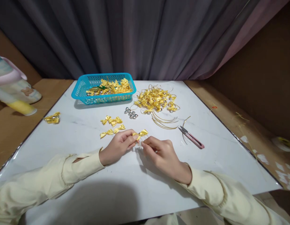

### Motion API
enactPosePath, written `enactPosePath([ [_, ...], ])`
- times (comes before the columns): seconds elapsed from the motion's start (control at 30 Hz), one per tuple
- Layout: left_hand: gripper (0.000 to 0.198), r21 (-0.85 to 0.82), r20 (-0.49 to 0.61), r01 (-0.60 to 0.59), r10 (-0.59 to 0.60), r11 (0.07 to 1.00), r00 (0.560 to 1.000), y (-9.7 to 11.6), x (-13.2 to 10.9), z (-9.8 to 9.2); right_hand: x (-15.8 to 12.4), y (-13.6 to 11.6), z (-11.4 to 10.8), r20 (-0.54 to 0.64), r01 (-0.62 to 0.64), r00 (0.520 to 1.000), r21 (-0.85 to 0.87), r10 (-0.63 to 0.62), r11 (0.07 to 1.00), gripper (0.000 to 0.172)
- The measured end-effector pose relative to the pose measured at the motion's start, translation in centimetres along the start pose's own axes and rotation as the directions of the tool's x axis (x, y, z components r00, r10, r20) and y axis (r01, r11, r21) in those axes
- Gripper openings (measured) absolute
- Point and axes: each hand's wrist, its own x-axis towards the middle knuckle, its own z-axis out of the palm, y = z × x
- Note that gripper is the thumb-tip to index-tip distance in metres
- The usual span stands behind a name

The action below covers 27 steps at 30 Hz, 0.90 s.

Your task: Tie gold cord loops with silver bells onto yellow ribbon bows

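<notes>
**Yellow bow (142,133) held over the worktop (222,162)**

Beyond the hands: blue basket (75,91), heaped bows (152,100), silver beads (133,115), loose bows (116,120). Snips (192,138) near the right hand (165,153). Yellow bow lies roughly left-right, right end farther back. Left hand (120,146) pinches its left end; right hand pinches thin cord (147,135) beside it.

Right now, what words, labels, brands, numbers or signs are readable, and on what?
No readable text in view.
Held bow: no lettering visible.
Bottle: bear print, no legible words.
Snips: any marking too small to read.
Roll at right edge: too blurred to read.
</notes>
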Motion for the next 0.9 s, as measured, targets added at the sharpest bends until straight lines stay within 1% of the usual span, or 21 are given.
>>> enactPosePath([
  [0.23, 0.028, -0.024, -0.012, -0.013, 0.013, 1.000, 1.000, 0.27, -0.16, 0.07, -0.02, 0.08, 0.33, -0.016, -0.013, 1.000, 0.015, 0.013, 1.000, 0.023],
  [0.43, 0.028, -0.077, 0.000, 0.015, -0.015, 0.997, 1.000, 0.09, -0.21, 0.01, -0.10, 0.20, 0.30, -0.020, 0.011, 1.000, 0.026, -0.010, 1.000, 0.022],
  [0.6, 0.028, -0.090, 0.002, 0.023, -0.023, 0.996, 1.000, 0.23, -0.21, 0.06, -0.07, 0.13, 0.11, -0.020, 0.017, 1.000, 0.027, -0.016, 0.999, 0.021],
  [0.9, 0.028, -0.032, -0.022, -0.014, 0.013, 0.999, 1.000, 0.13, -0.32, 0.14, 0.27, -0.26, -0.05, 0.012, -0.066, 0.998, 0.173, 0.065, 0.983, 0.024],
])
